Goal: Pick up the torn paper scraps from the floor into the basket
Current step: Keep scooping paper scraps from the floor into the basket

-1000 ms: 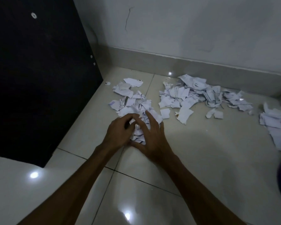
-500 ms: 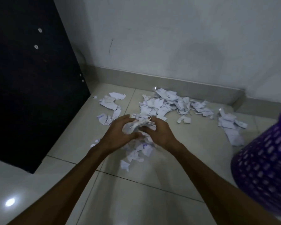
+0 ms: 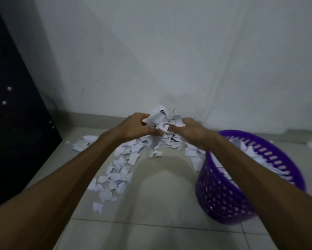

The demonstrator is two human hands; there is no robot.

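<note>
Item: bundle of torn paper scraps, crumpled white, raised above the floor and pressed between two hands; a few pieces trail from its underside

Grip: left hand and right hand both curl their fingers round the bundle from opposite sides, thumbs toward the wearer, clamped on paper

Destination: purple basket, perforated wall, standing on the floor to the right of and nearer than the bundle; scraps already lie inside it. The right hand is the nearer one to its rim, and the right forearm crosses over part of the opening. Judged next move: carry the bundle rightward and toward the wearer, over the rim, then let go

Remaining stock: loose scraps on the floor, a band running from under the hands down toward the lower left, with more just beside the basket wall

Surroundings: pale tiled floor; white wall with skirting behind; dark panel at left, well apart

Obstruction: none seen between bundle and basket; trailing pieces may drop short of the rim
</note>
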